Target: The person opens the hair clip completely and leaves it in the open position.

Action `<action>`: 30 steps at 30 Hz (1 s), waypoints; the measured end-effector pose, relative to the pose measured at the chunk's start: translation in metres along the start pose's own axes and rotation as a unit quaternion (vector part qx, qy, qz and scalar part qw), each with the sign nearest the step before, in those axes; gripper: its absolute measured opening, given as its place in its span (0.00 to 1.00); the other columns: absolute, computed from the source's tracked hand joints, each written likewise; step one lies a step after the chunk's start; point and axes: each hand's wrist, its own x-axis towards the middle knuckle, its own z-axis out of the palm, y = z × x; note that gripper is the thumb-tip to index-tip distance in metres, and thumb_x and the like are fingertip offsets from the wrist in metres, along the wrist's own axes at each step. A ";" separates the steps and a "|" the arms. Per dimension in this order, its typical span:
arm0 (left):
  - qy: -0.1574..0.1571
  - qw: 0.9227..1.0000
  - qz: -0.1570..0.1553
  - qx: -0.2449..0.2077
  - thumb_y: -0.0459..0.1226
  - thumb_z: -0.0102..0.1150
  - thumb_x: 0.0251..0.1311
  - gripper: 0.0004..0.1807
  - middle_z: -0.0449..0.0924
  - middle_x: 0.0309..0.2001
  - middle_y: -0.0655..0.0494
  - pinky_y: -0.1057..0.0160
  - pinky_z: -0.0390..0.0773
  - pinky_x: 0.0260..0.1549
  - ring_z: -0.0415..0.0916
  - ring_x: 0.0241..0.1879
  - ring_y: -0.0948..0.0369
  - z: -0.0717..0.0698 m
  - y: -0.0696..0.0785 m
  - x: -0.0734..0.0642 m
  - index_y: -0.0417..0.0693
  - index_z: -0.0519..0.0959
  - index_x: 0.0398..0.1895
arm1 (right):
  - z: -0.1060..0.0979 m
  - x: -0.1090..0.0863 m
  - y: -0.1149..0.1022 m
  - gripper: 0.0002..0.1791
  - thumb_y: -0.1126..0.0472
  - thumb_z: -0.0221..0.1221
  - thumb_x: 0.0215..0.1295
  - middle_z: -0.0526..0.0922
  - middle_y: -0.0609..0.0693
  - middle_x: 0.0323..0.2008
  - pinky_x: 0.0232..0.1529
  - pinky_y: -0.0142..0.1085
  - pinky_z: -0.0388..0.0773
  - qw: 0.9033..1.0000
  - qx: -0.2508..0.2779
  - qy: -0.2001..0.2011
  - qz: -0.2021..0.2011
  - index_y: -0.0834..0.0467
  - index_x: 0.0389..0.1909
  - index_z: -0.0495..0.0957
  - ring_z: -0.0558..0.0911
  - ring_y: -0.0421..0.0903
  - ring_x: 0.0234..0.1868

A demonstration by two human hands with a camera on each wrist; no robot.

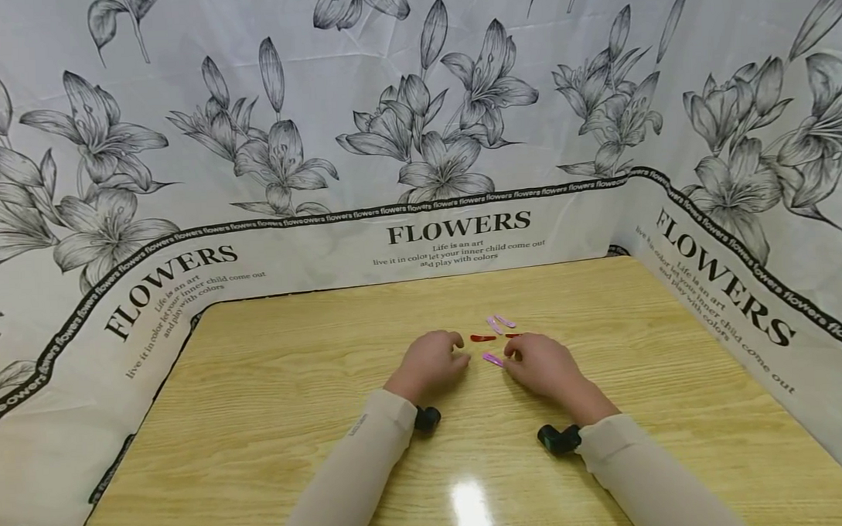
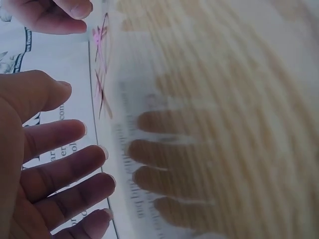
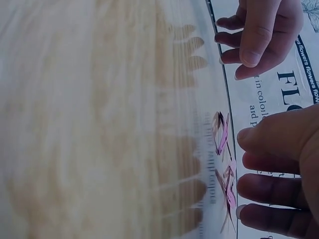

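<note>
Several small slim hair clips lie on the wooden table between the two hands. A pink clip (image 1: 492, 359) is nearest, right at the fingertips of my right hand (image 1: 544, 365). Behind it are a red clip (image 1: 482, 338) and another red clip (image 1: 512, 336), partly hidden by that hand. Two lilac clips (image 1: 494, 325) (image 1: 504, 321) sit farther back. To the left of the group, my left hand (image 1: 431, 363) hovers with loosely bent fingers and holds nothing. In the right wrist view, the thumb and fingers of my right hand (image 3: 279, 169) are spread apart beside the clips (image 3: 223, 134).
The wooden table (image 1: 272, 376) stretches around the hands, with a bright glare spot at its front. A white flower-printed cloth (image 1: 309, 259) stands along its back and sides. Black wrist cameras (image 1: 559, 439) sit at both cuffs.
</note>
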 end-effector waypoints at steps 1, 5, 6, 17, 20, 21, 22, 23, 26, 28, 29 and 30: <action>0.000 1.000 0.000 0.003 0.48 0.53 0.66 0.18 0.83 0.46 0.55 0.57 0.76 0.53 0.79 0.47 0.59 0.001 0.000 0.001 0.48 0.81 0.51 | 0.000 0.000 0.000 0.10 0.55 0.62 0.60 0.82 0.48 0.32 0.35 0.44 0.76 1.000 -0.001 -0.001 0.000 0.57 0.38 0.83 0.78 0.44 0.32; -0.002 1.000 0.006 0.014 0.48 0.53 0.66 0.18 0.83 0.47 0.56 0.58 0.75 0.54 0.79 0.49 0.59 0.004 0.002 0.003 0.49 0.81 0.51 | 0.001 0.001 0.000 0.11 0.54 0.63 0.61 0.82 0.48 0.31 0.34 0.42 0.76 1.000 -0.003 -0.005 0.003 0.56 0.38 0.84 0.77 0.43 0.30; -0.003 1.000 0.010 0.016 0.47 0.52 0.66 0.18 0.83 0.47 0.55 0.58 0.75 0.54 0.79 0.49 0.59 0.005 0.003 0.004 0.49 0.81 0.51 | 0.002 0.001 -0.001 0.11 0.54 0.63 0.61 0.82 0.48 0.31 0.34 0.42 0.76 1.000 -0.005 -0.006 0.003 0.56 0.38 0.84 0.77 0.43 0.30; -0.005 0.998 0.033 0.043 0.47 0.53 0.66 0.17 0.83 0.47 0.56 0.59 0.76 0.53 0.79 0.49 0.60 0.012 0.009 0.012 0.50 0.82 0.51 | 0.003 0.004 -0.002 0.12 0.52 0.63 0.62 0.83 0.48 0.30 0.33 0.43 0.77 1.000 -0.020 -0.012 -0.002 0.57 0.38 0.85 0.77 0.43 0.29; -0.001 0.998 0.037 0.046 0.48 0.53 0.66 0.17 0.83 0.47 0.57 0.60 0.76 0.52 0.79 0.48 0.60 0.015 0.008 0.015 0.51 0.82 0.50 | 0.003 0.003 -0.002 0.11 0.53 0.63 0.62 0.83 0.47 0.30 0.32 0.42 0.77 1.000 -0.019 -0.011 -0.007 0.57 0.37 0.85 0.77 0.42 0.28; 0.001 0.998 0.039 0.047 0.47 0.53 0.66 0.17 0.83 0.47 0.57 0.60 0.77 0.52 0.79 0.48 0.60 0.016 0.008 0.016 0.51 0.82 0.50 | 0.003 0.003 -0.002 0.11 0.53 0.63 0.62 0.83 0.47 0.30 0.32 0.42 0.77 1.000 -0.018 -0.010 -0.008 0.57 0.37 0.85 0.78 0.42 0.29; 0.002 0.998 0.041 0.049 0.47 0.52 0.67 0.17 0.83 0.47 0.57 0.60 0.77 0.52 0.79 0.48 0.60 0.017 0.008 0.017 0.51 0.82 0.50 | 0.003 0.004 -0.003 0.11 0.53 0.63 0.62 0.83 0.47 0.30 0.32 0.42 0.77 1.000 -0.016 -0.011 -0.008 0.57 0.37 0.85 0.78 0.42 0.29; 0.004 0.998 0.044 0.051 0.47 0.53 0.67 0.17 0.84 0.46 0.57 0.61 0.77 0.52 0.79 0.48 0.61 0.017 0.008 0.018 0.51 0.83 0.50 | 0.003 0.004 -0.003 0.11 0.53 0.62 0.62 0.84 0.48 0.30 0.33 0.42 0.77 1.000 -0.015 -0.011 -0.008 0.57 0.37 0.85 0.78 0.43 0.29; 0.005 0.997 0.052 0.057 0.47 0.53 0.67 0.16 0.84 0.45 0.57 0.61 0.77 0.50 0.80 0.45 0.62 0.018 0.010 0.019 0.51 0.83 0.48 | 0.004 0.006 -0.004 0.11 0.53 0.62 0.62 0.83 0.47 0.30 0.33 0.42 0.77 1.000 -0.010 -0.013 -0.008 0.56 0.36 0.85 0.78 0.42 0.29; 0.004 0.997 0.056 0.057 0.46 0.53 0.67 0.15 0.84 0.43 0.57 0.62 0.78 0.48 0.79 0.43 0.62 0.018 0.012 0.019 0.50 0.83 0.47 | 0.004 0.006 -0.006 0.12 0.52 0.62 0.63 0.83 0.47 0.30 0.33 0.42 0.77 1.000 -0.009 -0.014 -0.006 0.57 0.37 0.85 0.78 0.42 0.29; 0.005 0.997 0.058 0.056 0.46 0.53 0.67 0.14 0.84 0.43 0.57 0.62 0.78 0.47 0.79 0.43 0.62 0.018 0.013 0.020 0.50 0.83 0.46 | 0.004 0.006 -0.006 0.11 0.52 0.62 0.63 0.83 0.47 0.29 0.32 0.41 0.77 1.000 -0.009 -0.015 -0.005 0.57 0.37 0.85 0.77 0.42 0.29; 0.005 0.997 0.060 0.055 0.45 0.53 0.67 0.14 0.84 0.42 0.57 0.62 0.78 0.47 0.79 0.42 0.62 0.019 0.013 0.020 0.50 0.83 0.46 | 0.004 0.006 -0.007 0.11 0.53 0.62 0.62 0.83 0.47 0.29 0.32 0.41 0.76 1.000 -0.008 -0.016 -0.005 0.56 0.36 0.85 0.77 0.42 0.28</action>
